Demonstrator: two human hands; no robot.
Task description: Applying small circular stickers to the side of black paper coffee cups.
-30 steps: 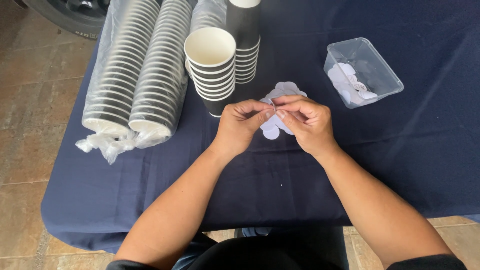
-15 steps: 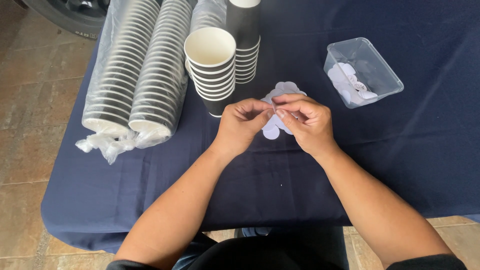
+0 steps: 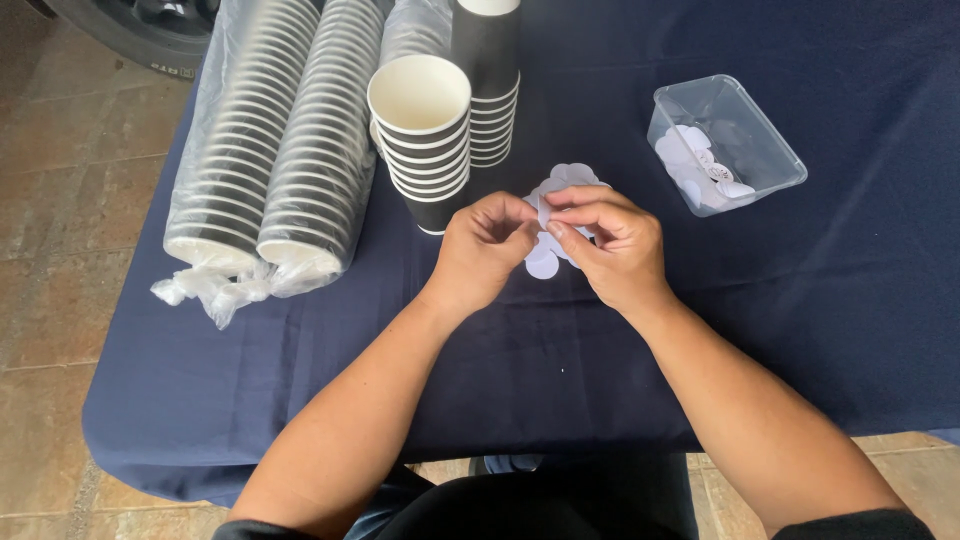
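I see both hands meeting at mid-table over the dark blue tablecloth. Left hand and right hand have their fingertips pressed together on one small white round paper sticker, pinched between them and held just above a loose pile of white round paper stickers lying on the cloth. Just left and far of the hands stands a stack of black paper cups with white insides. Far left lie two plastic-wrapped sleeves of black cups. Right, well apart, sits a clear plastic rectangular tub holding more stickers.
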